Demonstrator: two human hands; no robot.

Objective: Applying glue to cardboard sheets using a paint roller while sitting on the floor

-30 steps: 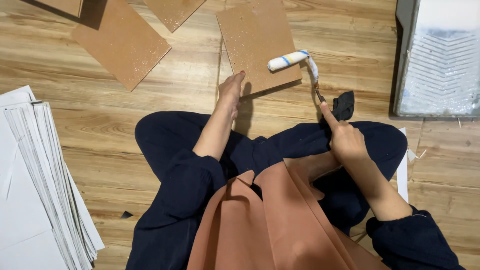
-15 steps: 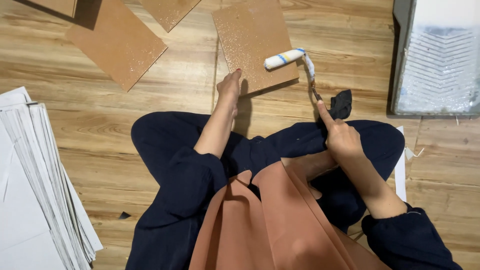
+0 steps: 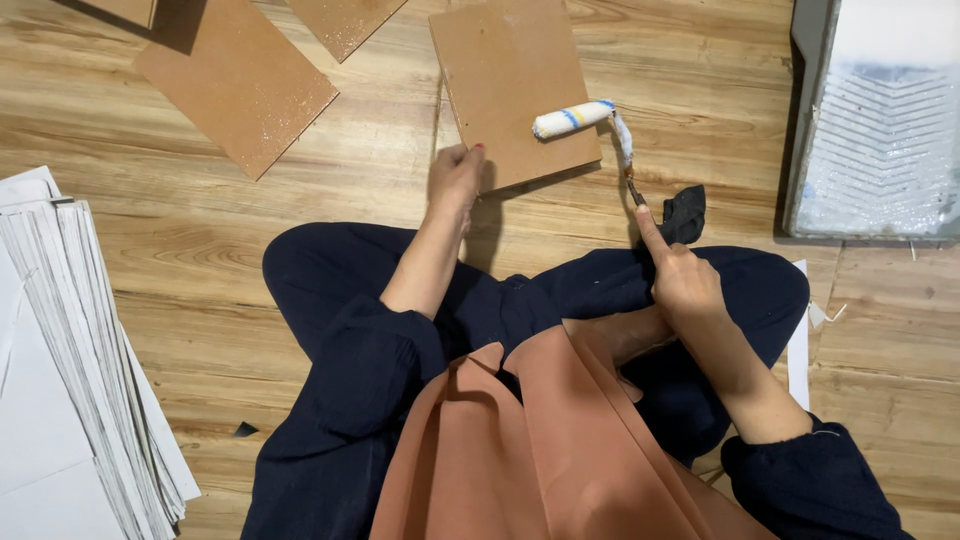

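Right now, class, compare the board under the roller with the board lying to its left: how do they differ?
The board under the roller is steadied by the left hand and sits nearly square to the person; the left board lies untouched and turned at an angle. Only the first carries the paint roller. Both are flat brown rectangles on the wooden floor.

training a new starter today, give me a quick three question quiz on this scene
1. True or false: the paint roller rests on the brown board in front of the person.
2. Which hand holds the roller's handle? A) left hand B) right hand C) both
3. What lies at the far right on the wooden floor?

Key
1. True.
2. B: the right hand grips the handle, and the left hand steadies the board's near edge.
3. A paint tray, whitish inside.
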